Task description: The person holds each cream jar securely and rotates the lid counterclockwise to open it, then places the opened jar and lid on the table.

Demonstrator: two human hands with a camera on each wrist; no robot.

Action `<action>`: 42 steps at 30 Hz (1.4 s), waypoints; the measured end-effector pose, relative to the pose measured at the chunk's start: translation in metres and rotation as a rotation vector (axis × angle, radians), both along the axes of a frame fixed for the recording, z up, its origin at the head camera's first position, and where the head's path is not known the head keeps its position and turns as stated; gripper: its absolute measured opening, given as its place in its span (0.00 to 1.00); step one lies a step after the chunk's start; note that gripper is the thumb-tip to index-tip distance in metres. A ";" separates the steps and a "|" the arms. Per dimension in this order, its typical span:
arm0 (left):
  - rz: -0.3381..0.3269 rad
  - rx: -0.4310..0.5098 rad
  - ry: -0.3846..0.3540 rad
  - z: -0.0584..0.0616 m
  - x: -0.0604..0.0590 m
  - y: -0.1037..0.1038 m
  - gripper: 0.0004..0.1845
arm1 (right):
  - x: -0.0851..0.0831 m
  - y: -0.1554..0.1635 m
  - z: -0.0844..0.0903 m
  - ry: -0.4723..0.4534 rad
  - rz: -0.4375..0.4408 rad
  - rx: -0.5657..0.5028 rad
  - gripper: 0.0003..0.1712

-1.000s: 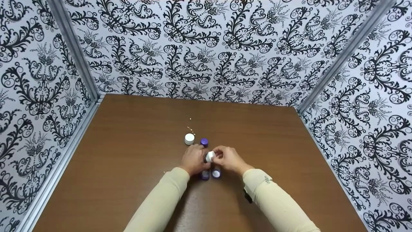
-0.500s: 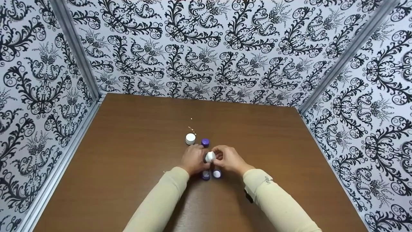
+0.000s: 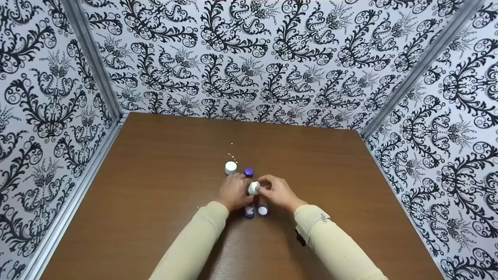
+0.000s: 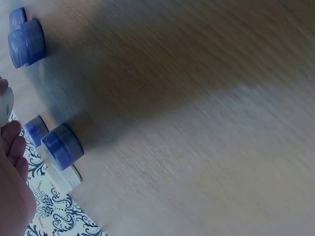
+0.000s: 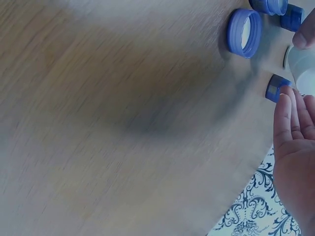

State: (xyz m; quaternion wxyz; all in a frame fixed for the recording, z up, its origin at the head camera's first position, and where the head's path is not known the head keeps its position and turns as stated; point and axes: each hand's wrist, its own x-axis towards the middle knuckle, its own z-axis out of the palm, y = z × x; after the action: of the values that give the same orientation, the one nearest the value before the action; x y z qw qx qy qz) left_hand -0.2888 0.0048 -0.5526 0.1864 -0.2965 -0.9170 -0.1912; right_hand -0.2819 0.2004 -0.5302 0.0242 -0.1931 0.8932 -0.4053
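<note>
Head view: purple caps (image 3: pixel 256 211) flank both hands' white jar (image 3: pixel 254 188).

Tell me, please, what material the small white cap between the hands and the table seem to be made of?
White cap: probably plastic, smooth and matte, judging by its even colour and moulded round shape. Table: looks like wood or wood-grain laminate, brown with fine streaks and a soft sheen.

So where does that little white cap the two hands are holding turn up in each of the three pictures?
Head view: the white cap sits mid-picture, held between the left hand and the right hand.
Left wrist view: only a sliver of it shows at the left edge, above the fingers.
Right wrist view: it is at the right edge, between the fingertips.
Shared landmark: the purple caps on the brown table.
</note>
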 end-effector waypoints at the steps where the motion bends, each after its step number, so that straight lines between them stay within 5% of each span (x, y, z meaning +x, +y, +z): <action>1: -0.002 0.000 0.001 0.000 0.000 0.000 0.16 | 0.000 0.000 0.000 -0.005 -0.011 0.005 0.14; 27: -0.009 0.006 -0.006 -0.003 0.000 0.000 0.16 | 0.000 0.000 0.000 -0.035 0.011 -0.045 0.14; 36: -0.008 0.010 -0.014 -0.001 0.001 -0.001 0.15 | 0.003 -0.004 0.002 -0.012 -0.039 0.067 0.14; 42: -0.003 0.004 0.006 -0.002 0.001 -0.001 0.16 | 0.002 -0.003 0.001 -0.038 -0.027 0.025 0.13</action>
State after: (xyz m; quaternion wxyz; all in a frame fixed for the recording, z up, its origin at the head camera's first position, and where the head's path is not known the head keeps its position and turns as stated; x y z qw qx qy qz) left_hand -0.2880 0.0042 -0.5545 0.1896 -0.2982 -0.9155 -0.1922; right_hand -0.2795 0.1970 -0.5296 0.0382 -0.1730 0.9001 -0.3982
